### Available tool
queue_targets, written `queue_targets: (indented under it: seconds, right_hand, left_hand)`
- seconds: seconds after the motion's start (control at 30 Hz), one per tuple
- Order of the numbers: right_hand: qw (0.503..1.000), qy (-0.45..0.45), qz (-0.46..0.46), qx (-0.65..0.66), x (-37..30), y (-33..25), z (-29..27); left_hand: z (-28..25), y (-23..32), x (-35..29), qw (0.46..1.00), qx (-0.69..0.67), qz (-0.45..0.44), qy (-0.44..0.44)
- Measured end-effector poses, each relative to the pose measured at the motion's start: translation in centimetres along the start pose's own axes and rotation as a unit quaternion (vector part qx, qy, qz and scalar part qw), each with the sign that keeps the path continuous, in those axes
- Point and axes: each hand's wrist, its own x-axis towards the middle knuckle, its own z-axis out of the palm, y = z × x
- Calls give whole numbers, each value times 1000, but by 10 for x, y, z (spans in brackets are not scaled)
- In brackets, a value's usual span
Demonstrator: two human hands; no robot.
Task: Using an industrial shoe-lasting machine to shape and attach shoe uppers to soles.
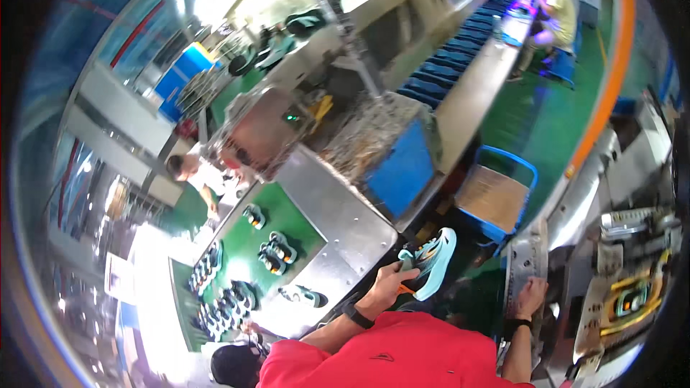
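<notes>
My left hand (390, 287) is closed around the heel end of a light-blue, white and black sneaker (437, 260) with orange accents. The sneaker is raised off the bench and tilted, its toe pointing up and away from me. On the far side of my body, my right hand (530, 298) rests at the metal edge of a machine (514, 266). Its fingers look bent and closed, but whatever they may grip is too small to make out. Left of the held sneaker, a single similar sneaker (302, 295) lies on the white-edged work table (334, 262).
A pair of sneakers (277, 253) and several more sit on the table's green top (302, 219). Ahead stand a blue box (402, 172), a blue-framed cart (492, 194) and a conveyor (467, 100). People work at left (201, 172) and far right (557, 14). A black cap (236, 365) is lower left.
</notes>
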Motion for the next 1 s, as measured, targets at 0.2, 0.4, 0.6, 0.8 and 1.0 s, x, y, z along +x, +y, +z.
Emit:
queue_targets:
  seconds: [0.2,0.4,0.6,0.8,1.0]
  right_hand:
    - [998,31,3,-46,26,-12,0]
    - [954,73,-225,182,189,-274,-66]
    - [754,131,-642,51,273,-651,-75]
    - [568,116,-799,-158,279,-910,-4]
    - [438,37,-869,-229,298,-1034,68]
  left_hand:
    - [-125,-24,34,987,-96,16,126]
    - [-266,-5,94,957,-117,114,238]
    - [-433,34,171,908,-142,99,382]
    - [-587,96,263,864,-127,121,472]
    - [-735,114,330,679,165,228,678]
